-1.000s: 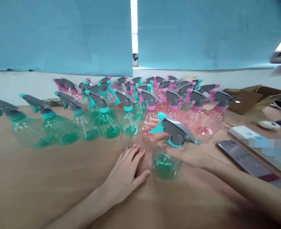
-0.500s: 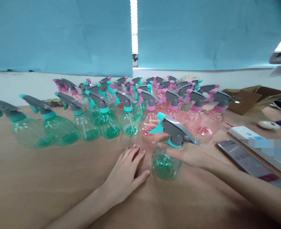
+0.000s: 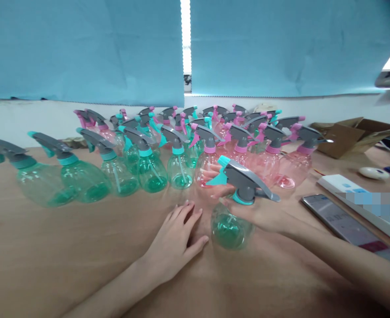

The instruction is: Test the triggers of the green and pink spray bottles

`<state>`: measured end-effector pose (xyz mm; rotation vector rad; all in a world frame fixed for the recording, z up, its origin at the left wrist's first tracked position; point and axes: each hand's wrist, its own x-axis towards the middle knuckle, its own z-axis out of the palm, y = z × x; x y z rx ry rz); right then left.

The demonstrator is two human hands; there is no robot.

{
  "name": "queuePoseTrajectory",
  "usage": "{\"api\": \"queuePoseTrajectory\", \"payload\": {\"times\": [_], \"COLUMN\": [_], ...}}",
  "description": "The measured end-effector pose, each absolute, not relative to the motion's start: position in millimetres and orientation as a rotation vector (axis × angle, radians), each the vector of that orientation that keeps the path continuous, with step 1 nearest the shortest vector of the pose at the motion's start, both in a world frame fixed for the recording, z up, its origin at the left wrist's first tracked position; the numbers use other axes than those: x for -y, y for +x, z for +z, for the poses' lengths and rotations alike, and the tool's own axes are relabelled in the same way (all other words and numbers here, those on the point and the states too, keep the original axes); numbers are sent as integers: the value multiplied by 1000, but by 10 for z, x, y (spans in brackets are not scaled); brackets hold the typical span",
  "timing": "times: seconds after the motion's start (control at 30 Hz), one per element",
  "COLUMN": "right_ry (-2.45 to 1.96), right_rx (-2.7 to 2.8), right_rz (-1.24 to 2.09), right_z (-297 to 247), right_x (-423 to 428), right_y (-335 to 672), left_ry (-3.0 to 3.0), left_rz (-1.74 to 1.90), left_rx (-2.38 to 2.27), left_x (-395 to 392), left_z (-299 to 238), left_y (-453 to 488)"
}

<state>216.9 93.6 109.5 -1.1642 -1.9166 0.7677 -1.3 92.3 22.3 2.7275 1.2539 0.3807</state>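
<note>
The right hand (image 3: 257, 212) grips a green spray bottle (image 3: 230, 227) at its neck (grey trigger head on top); the left hand (image 3: 175, 240) lies flat on the table (image 3: 65, 256) just beside it.

Soft, even daylight, wide-angle view.
The curtain gap (image 3: 185, 39) burns white; the held spray bottle (image 3: 230, 229) is sharp, left-edge bottles (image 3: 39, 176) stretch and smear.
</note>
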Motion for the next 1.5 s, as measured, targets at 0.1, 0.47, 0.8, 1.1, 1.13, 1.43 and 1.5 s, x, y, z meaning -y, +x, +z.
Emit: {"api": "queuePoseTrajectory", "payload": {"times": [0.1, 0.47, 0.8, 1.1, 1.13, 1.43, 1.5], "right_ry": [-1157, -1246, -1302, -1259, -1256, -1216, -1245], "right_rx": [1930, 1924, 1916, 1868, 1860, 1857, 1863], "right_rz": [737, 727, 738, 772, 760, 710, 738], "right_z": [1088, 1072, 1060, 1082, 1074, 1065, 1055], "right_x": [-938, -941, -942, -927, -928, -939, -943], "right_y": [2168, 2178, 2186, 2158, 2161, 2192, 2199], "left_ry": [2736, 2734, 2749, 2758, 2757, 2740, 2733], "left_rz": [364, 335, 347, 352, 351, 336, 342], "left_rx": [-1255, -1254, -1253, -1250, -1250, -1261, -1257], "left_x": [-926, -936, -922, -930, -931, -931, -925], "left_z": [220, 229, 221, 223, 223, 228, 229], "left_y": [-13, -9, -13, -12, -12, -4, -7]}}
